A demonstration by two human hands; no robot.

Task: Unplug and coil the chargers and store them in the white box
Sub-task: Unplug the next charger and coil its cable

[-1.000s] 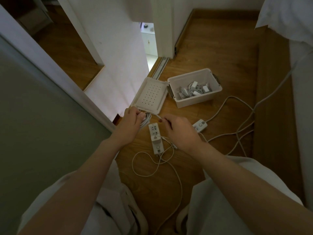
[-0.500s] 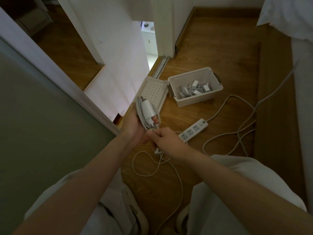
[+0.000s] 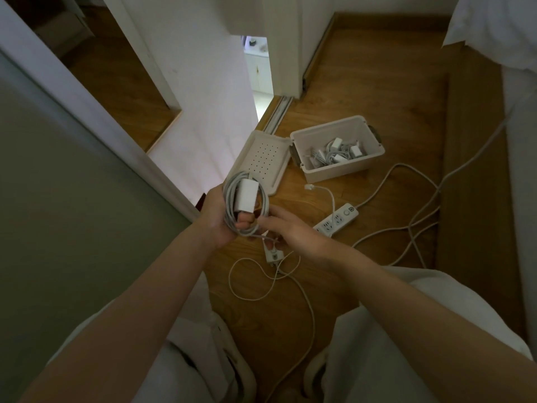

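Power strips (image 3: 336, 223) two — white box (image 3: 343, 173) one.

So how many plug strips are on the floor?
2. One power strip lies right of the right hand; the second power strip peeks out beneath that hand, mostly hidden.

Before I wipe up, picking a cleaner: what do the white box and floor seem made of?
White box: probably matte moulded plastic, judging by thin walls and rounded rim. Floor: wood or laminate, showing grain and slight sheen.
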